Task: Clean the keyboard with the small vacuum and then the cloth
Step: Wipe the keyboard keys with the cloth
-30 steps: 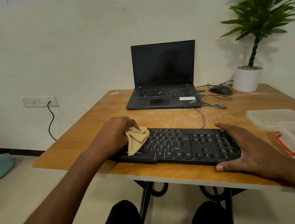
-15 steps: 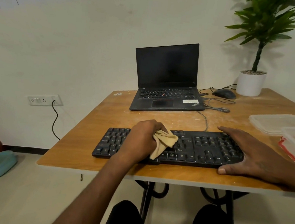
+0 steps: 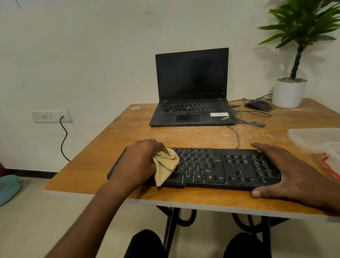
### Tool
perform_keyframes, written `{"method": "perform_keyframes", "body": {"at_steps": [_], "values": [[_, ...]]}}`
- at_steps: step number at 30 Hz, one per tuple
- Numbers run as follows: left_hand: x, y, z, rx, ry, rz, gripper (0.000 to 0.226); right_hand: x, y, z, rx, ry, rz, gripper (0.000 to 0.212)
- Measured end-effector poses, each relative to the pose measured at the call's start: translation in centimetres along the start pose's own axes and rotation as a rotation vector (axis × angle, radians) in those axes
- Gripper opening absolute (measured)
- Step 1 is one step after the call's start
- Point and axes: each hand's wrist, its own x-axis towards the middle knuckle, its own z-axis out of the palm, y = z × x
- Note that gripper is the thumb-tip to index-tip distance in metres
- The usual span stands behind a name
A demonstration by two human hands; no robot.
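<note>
From the head camera, a person's left hand (image 3: 141,161) is gripping a bunched tan cloth (image 3: 167,163) against the left half of the black keyboard (image 3: 212,169), apparently wiping it, while the right hand (image 3: 290,174) is lying flat, fingers spread, over the keyboard's right end, likely steadying it. Right of the keyboard, clear plastic containers (image 3: 324,138) are sitting, seemingly empty. No vacuum is showing.

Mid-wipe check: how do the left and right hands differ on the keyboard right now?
The left hand has its fingers curled round the beige cloth over the left half of the keyboard; the right hand holds nothing. The left hand works on top of the keys, while the right hand lies flat, fingers spread, over the right end, thumb on the front edge. Both touch the keyboard.
</note>
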Motion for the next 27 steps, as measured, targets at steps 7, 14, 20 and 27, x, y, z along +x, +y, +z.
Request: {"method": "perform_keyframes", "body": {"at_steps": [7,14,20,27], "values": [[0.5,4.2,2.2,-0.131,0.004,0.106,0.036,0.0,0.1,0.0,-0.001,-0.008,0.008,0.122],[-0.2,1.6,0.8,-0.029,0.012,0.020,0.040,0.0,0.1,0.0,-0.001,-0.017,0.015,0.122],[-1.0,-0.5,-0.4,0.023,0.032,-0.066,0.044,0.1,0.1,0.0,0.001,-0.010,0.010,0.123],[-1.0,4.0,1.7,-0.123,0.038,0.016,0.037,0.0,-0.1,0.0,0.003,0.001,0.008,0.123]]}}
